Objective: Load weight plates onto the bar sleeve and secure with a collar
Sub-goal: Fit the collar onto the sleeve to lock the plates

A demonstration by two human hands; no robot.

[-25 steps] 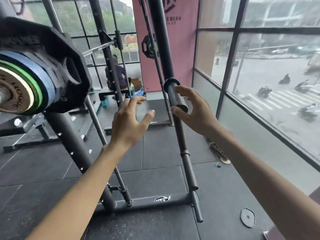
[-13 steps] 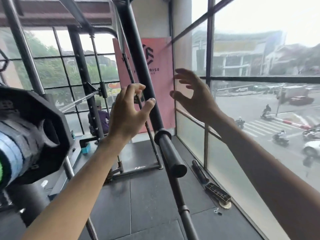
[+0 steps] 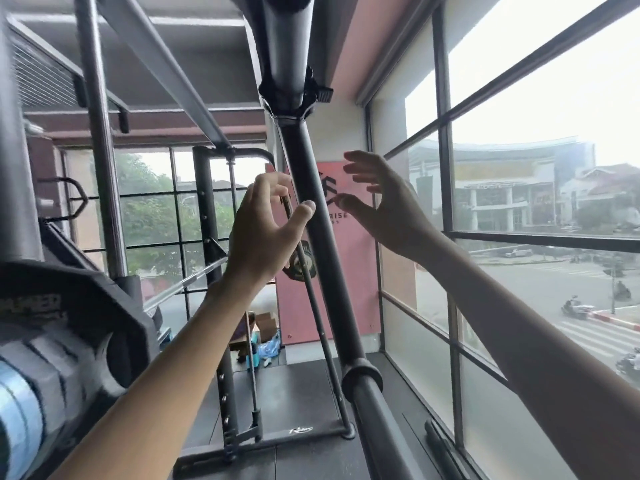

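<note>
either side of the upright bar point(image 3: 313, 216), left hand point(image 3: 265, 233) and right hand point(image 3: 384, 206) reach up, fingers spread, holding nothing.

Two bare forearms reach up into view, with no sleeves, gloves, watch or bands on either. The left hand point(image 3: 263, 237) shows its back, with short plain nails on thumb and fingers. The right hand point(image 3: 384, 206) shows its palm side, its fingers blurred. No rings show on either hand.
</note>
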